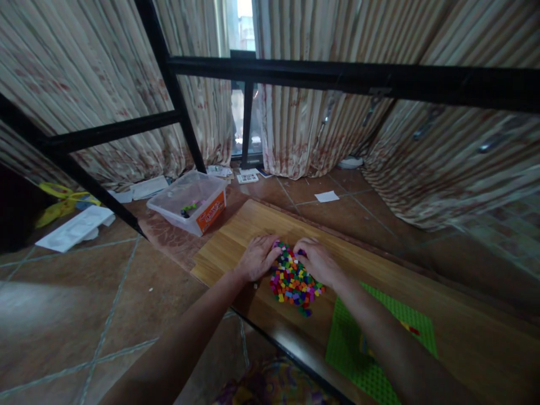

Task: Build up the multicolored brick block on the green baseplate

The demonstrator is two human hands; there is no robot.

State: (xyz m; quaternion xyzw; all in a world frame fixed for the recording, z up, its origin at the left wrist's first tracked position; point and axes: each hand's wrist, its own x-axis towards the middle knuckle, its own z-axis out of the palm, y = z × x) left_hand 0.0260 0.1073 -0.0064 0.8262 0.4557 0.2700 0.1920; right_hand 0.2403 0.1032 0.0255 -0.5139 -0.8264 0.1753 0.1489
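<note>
So the small coloured pieces [295, 284] are heaped on the wooden tabletop [240, 225], pretty much between the two hands. The left hand [256, 261] is laid at the left upper side of the heap, fingers bent and thumb set a bit apart; the right hand [316, 260] is curled over the upper right side. Whether anything is actually pinched in either set of fingers can't be told, since the tips are partly hidden.

Handling-wise, each piece looks like hard plastic: light, stiff, not likely to be crushed, but probably a bit slick and easily flicked away. Single ones are best taken by two opposite sides between thumb and index fingertip. A bunch is better cupped from both sides and kept low, because a loose heap can't be squeezed as one lump and bits would likely be shed.

As for edges, the near one is the one to be watched. A few green and blue pieces [307, 311] are spread toward it from the bottom of the heap, and a small pale piece [255, 286] is left just beside the left hand, also near that side. More wood is offered past the far side of the heap, so sideways or outward moves seem safer than pulls toward the body. On the right, room is limited by the green baseplate [341, 337], which is crossed over by the right forearm; sleeves or wrists could be caught on the yellow and red bricks [411, 328] there.
</note>
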